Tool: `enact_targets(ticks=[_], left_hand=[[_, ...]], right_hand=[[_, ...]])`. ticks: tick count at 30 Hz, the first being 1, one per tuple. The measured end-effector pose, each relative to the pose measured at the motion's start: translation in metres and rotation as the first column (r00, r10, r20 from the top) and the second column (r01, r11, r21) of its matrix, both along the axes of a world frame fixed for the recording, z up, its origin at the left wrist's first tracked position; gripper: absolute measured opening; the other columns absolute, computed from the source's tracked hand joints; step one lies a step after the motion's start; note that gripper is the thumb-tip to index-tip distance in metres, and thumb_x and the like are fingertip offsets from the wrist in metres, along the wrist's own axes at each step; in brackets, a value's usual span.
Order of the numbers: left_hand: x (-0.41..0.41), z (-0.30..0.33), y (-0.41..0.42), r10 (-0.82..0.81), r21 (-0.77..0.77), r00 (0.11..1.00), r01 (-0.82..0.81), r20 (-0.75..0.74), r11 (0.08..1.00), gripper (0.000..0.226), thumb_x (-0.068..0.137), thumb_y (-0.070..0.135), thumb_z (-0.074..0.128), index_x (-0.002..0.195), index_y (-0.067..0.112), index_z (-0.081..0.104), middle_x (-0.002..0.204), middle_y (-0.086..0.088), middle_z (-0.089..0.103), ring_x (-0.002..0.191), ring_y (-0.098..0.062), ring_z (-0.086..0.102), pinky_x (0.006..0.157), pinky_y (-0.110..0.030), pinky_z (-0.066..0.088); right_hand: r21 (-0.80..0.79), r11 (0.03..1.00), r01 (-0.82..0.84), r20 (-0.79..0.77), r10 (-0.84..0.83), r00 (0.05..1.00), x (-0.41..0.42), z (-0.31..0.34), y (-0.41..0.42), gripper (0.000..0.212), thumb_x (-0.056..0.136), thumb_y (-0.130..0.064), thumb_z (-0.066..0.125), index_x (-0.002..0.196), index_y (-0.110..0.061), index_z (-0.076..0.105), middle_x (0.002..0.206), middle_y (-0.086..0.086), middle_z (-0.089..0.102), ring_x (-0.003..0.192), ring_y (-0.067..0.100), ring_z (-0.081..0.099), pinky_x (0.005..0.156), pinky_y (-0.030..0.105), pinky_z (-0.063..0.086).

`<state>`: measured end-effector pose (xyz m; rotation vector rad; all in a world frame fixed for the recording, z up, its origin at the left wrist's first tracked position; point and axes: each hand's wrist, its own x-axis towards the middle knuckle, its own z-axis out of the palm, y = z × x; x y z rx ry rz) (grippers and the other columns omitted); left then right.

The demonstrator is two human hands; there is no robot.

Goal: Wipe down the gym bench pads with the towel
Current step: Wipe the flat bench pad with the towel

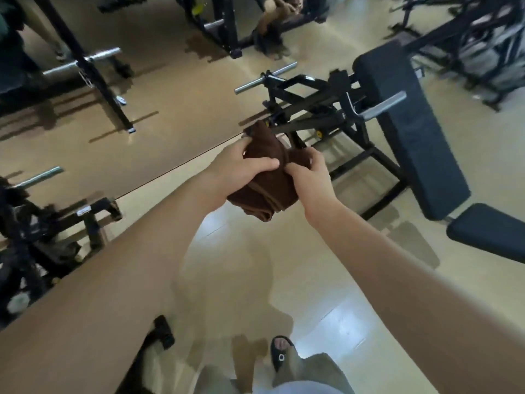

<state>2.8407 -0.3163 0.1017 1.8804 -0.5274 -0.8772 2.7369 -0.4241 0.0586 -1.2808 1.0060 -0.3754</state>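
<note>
Hands meet in mid-air over the pale floor (pixel 326 322): the left hand (pixel 241 166) and right hand (pixel 308 174) both clutch a bunched brown towel (pixel 267 191), thumbs nearly touching. The black bench back pad (pixel 409 132) slants at right, well apart, with its seat pad (pixel 488 231) just below it.

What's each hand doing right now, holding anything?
Left hand: closed on the brown towel, thumb across the top.
Right hand: closed, pinching the same towel from the other side.
</note>
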Motion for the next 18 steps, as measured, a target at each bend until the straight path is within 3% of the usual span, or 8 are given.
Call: enact_targets(ticks=[3, 6, 8, 13, 18], left_hand=[[-0.009, -0.006, -0.049, -0.074, 0.017, 0.997, 0.074, 0.002, 0.997, 0.028, 0.087, 0.028, 0.078, 0.112, 0.032, 0.068, 0.110, 0.002, 0.075, 0.096, -0.019, 0.074, 0.083, -0.035, 0.061], [-0.012, -0.010, -0.094, -0.143, 0.019, 0.990, 0.143, -0.005, 0.990, 0.021, 0.089, 0.028, 0.077, 0.107, 0.032, 0.069, 0.107, 0.002, 0.076, 0.096, -0.019, 0.075, 0.090, -0.040, 0.062], [-0.010, -0.013, -0.122, -0.182, 0.020, 0.983, 0.182, -0.023, 0.983, 0.022, 0.090, 0.029, 0.075, 0.111, 0.029, 0.068, 0.108, 0.000, 0.076, 0.097, -0.020, 0.075, 0.092, -0.043, 0.062], [0.001, -0.022, -0.195, -0.325, -0.003, 0.944, 0.326, -0.059, 0.945, 0.029, 0.094, 0.032, 0.071, 0.121, 0.025, 0.066, 0.113, -0.004, 0.074, 0.102, -0.024, 0.074, 0.094, -0.048, 0.061], [0.005, -0.029, -0.272, -0.442, -0.034, 0.889, 0.442, -0.118, 0.897, 0.024, 0.100, 0.026, 0.064, 0.124, 0.023, 0.064, 0.114, -0.006, 0.073, 0.103, -0.024, 0.074, 0.093, -0.047, 0.062]], right_hand=[[0.065, 0.998, 0.024, -0.008, -0.023, 1.000, -0.017, -0.005, -0.040, 0.073, 0.098, -0.020, 0.061, 0.162, -0.031, 0.027, 0.131, -0.007, 0.051, 0.097, 0.008, 0.065, 0.080, 0.026, 0.056], [0.119, 0.992, 0.050, 0.028, -0.054, 0.998, -0.022, -0.010, -0.073, 0.071, 0.098, -0.029, 0.061, 0.160, -0.037, 0.028, 0.138, -0.005, 0.054, 0.106, 0.017, 0.070, 0.095, 0.040, 0.061], [0.148, 0.987, 0.061, 0.043, -0.068, 0.997, -0.022, -0.014, -0.092, 0.066, 0.100, -0.036, 0.059, 0.159, -0.039, 0.030, 0.140, -0.001, 0.060, 0.111, 0.020, 0.071, 0.100, 0.045, 0.060], [0.210, 0.960, 0.186, 0.026, -0.195, 0.980, -0.016, -0.025, -0.148, 0.042, 0.102, -0.049, 0.055, 0.144, -0.043, 0.050, 0.123, -0.003, 0.069, 0.109, 0.021, 0.073, 0.100, 0.046, 0.060], [0.195, 0.927, 0.321, 0.014, -0.329, 0.944, -0.013, -0.031, -0.203, 0.039, 0.103, -0.052, 0.051, 0.141, -0.042, 0.052, 0.127, 0.002, 0.069, 0.106, 0.023, 0.074, 0.093, 0.045, 0.063]])
